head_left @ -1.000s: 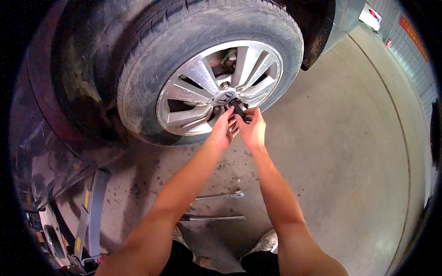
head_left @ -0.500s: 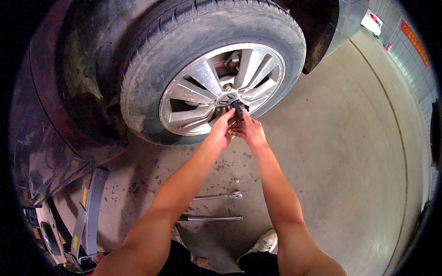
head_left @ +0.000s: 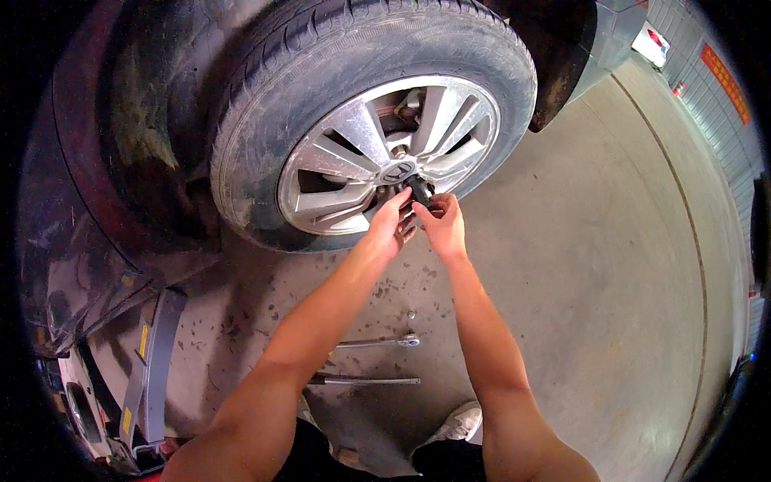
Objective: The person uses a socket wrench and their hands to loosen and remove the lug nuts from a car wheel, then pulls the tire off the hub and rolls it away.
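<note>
A car wheel (head_left: 351, 138) with a silver spoked rim fills the upper middle. Just below its centre cap, a short black socket (head_left: 418, 190) points out from the lug area. My right hand (head_left: 444, 226) pinches the socket's outer end between thumb and fingers. From the other side my left hand (head_left: 389, 226) has its thumb against the socket, its fingers curled beneath; part of its grip is hidden. How far the socket sits over a nut cannot be seen.
On the floor between my arms lie a ratchet wrench (head_left: 408, 341) and a metal bar (head_left: 369, 381), with a small round piece (head_left: 412, 316) near them. A grey metal piece with yellow labels (head_left: 161, 361) stands at lower left. The car's dark bodywork (head_left: 80, 209) borders the wheel.
My right hand has shifted its fingers on the socket, its thumb now across the outer end. The left hand has stayed nearly in place, its lower fingers more uncovered.
</note>
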### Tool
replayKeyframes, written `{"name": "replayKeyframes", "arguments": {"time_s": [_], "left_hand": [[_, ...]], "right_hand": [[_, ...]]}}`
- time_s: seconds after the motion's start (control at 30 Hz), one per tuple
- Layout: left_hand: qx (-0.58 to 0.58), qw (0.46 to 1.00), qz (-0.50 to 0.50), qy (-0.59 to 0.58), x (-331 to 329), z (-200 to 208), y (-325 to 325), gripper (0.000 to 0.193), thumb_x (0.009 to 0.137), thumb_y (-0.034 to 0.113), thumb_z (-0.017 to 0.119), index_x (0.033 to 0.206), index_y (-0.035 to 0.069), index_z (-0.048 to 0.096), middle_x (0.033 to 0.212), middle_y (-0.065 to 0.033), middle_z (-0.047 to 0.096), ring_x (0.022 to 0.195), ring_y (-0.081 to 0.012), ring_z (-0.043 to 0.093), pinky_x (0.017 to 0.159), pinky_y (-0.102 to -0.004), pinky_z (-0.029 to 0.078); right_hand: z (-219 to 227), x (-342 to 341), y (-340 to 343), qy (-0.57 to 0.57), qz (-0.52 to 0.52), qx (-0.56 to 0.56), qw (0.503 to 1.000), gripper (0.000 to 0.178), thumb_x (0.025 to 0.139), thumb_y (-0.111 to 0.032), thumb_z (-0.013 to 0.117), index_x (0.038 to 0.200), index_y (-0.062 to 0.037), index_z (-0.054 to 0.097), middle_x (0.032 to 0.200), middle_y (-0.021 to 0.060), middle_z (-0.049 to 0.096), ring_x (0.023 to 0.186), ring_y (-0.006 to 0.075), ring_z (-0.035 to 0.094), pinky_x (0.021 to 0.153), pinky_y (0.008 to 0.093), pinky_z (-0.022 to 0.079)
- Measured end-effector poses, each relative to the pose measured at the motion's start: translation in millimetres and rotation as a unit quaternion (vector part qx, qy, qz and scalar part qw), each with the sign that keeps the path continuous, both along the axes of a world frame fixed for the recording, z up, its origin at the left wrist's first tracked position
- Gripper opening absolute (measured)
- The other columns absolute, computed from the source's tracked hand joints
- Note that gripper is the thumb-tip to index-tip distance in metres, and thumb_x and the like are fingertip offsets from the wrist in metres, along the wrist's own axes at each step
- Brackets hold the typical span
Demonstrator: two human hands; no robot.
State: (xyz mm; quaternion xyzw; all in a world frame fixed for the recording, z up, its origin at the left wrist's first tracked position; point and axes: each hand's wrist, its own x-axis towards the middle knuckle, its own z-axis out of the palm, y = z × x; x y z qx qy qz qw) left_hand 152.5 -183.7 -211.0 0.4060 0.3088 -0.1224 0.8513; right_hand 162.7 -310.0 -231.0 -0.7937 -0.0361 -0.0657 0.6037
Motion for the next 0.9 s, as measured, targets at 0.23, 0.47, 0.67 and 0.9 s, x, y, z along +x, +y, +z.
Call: {"name": "replayKeyframes", "arguments": {"time_s": [0.23, 0.47, 0.67, 0.9], "left_hand": [[-0.036, 0.998, -0.041, -0.039, 1.3, -5.1, 7.3, 0.032, 0.093, 0.046, 0.072, 0.109, 0.018, 0.069, 0.108, 0.0021, 0.068, 0.105, -0.0197, 0.058, 0.093, -0.0380, 0.042], [-0.017, 0.999, -0.031, -0.019, 2.8, -6.6, 8.3, 0.032, 0.093, 0.044, 0.074, 0.110, 0.018, 0.068, 0.111, 0.0018, 0.066, 0.107, -0.0188, 0.056, 0.096, -0.0385, 0.041], [-0.018, 1.000, -0.012, -0.021, 2.7, -7.6, 7.0, 0.031, 0.091, 0.044, 0.076, 0.109, 0.019, 0.068, 0.114, 0.0014, 0.065, 0.107, -0.0192, 0.055, 0.100, -0.0408, 0.039], [-0.002, 1.000, 0.005, 0.005, 4.2, -6.2, 4.1, 0.028, 0.092, 0.044, 0.076, 0.104, 0.020, 0.067, 0.114, 0.0031, 0.064, 0.110, -0.0188, 0.054, 0.103, -0.0430, 0.038]], "right_hand": [[5.2, 2.1, -4.8, 0.304, 0.106, 0.247, 0.914, 0.049, 0.102, -0.053, 0.058, 0.115, -0.0050, 0.063, 0.097, 0.0099, 0.071, 0.080, 0.0190, 0.069, 0.072, 0.0334, 0.055], [10.7, -0.1, 0.0, 0.293, 0.102, 0.379, 0.872, 0.044, 0.099, -0.037, 0.069, 0.118, 0.0022, 0.060, 0.101, 0.0118, 0.070, 0.083, 0.0192, 0.070, 0.076, 0.0340, 0.059], [-11.4, -2.2, 14.8, 0.051, -0.023, 0.158, 0.986, 0.047, 0.103, -0.042, 0.061, 0.118, 0.0021, 0.060, 0.099, 0.0112, 0.069, 0.082, 0.0216, 0.070, 0.074, 0.0345, 0.059], [11.9, -2.5, -3.1, 0.040, -0.048, 0.005, 0.998, 0.039, 0.096, -0.032, 0.074, 0.101, 0.0065, 0.071, 0.083, 0.0101, 0.073, 0.075, 0.0171, 0.071, 0.073, 0.0306, 0.057]]}}
